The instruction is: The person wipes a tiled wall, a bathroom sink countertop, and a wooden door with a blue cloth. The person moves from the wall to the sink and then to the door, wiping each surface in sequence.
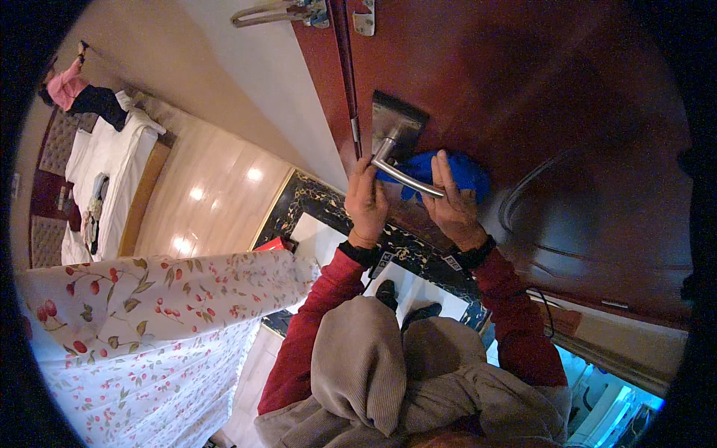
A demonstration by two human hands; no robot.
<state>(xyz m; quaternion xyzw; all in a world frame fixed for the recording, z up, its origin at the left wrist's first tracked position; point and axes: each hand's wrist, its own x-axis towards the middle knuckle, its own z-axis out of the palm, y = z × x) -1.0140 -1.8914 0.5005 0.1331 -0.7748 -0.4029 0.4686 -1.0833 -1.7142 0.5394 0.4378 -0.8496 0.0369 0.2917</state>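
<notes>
In the head view a dark red wooden door stands before me, with a metal lever handle [409, 180] on a square metal plate [396, 124]. My left hand [367, 204] is at the door's edge beside the inner end of the lever, fingers extended and close together; whether it grips anything cannot be told. My right hand [452, 213] is raised at the lever's free end, fingers extended. A blue cloth [468, 171] lies against the door behind the lever, next to my right hand; how it is held is hidden.
A floral curtain [168, 302] hangs at the left. Beyond it are a bed with white bedding [112, 157] and a person in a pink top [68, 87] near it. A dark marble threshold [313, 196] crosses the floor. A hinged metal latch [308, 12] is at the top.
</notes>
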